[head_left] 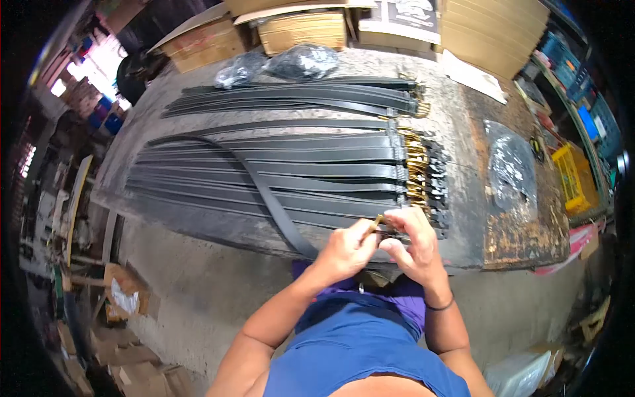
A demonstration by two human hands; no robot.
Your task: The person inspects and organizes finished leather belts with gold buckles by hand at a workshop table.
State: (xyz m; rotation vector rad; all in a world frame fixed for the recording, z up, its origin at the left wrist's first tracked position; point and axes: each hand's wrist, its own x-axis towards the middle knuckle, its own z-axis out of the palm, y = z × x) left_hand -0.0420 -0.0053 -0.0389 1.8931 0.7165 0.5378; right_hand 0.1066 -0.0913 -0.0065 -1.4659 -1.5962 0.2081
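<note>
My left hand [347, 250] is closed, with thumb and fingers pinching the end of a dark grey strap at a brass-coloured metal fitting [378, 221]. The loose strap [271, 198] trails from under this hand up and leftward across other straps. My right hand [417, 243] curls in from the other side, its thumb and fingers around a small dark part close to the fitting; the fingers mostly hide that part. Just beyond my hands lies a wide row of grey straps [324, 169], with gold metal fittings [415, 159] and black end pieces [436, 175] on their right ends.
Another strap bundle [297, 98] lies farther back on the worn table [463, 228]. Clear plastic bags [301, 63] sit behind it, and another bag [510, 169] lies at right. Cardboard boxes [304, 33] line the back. A yellow crate [574, 178] stands right of the table.
</note>
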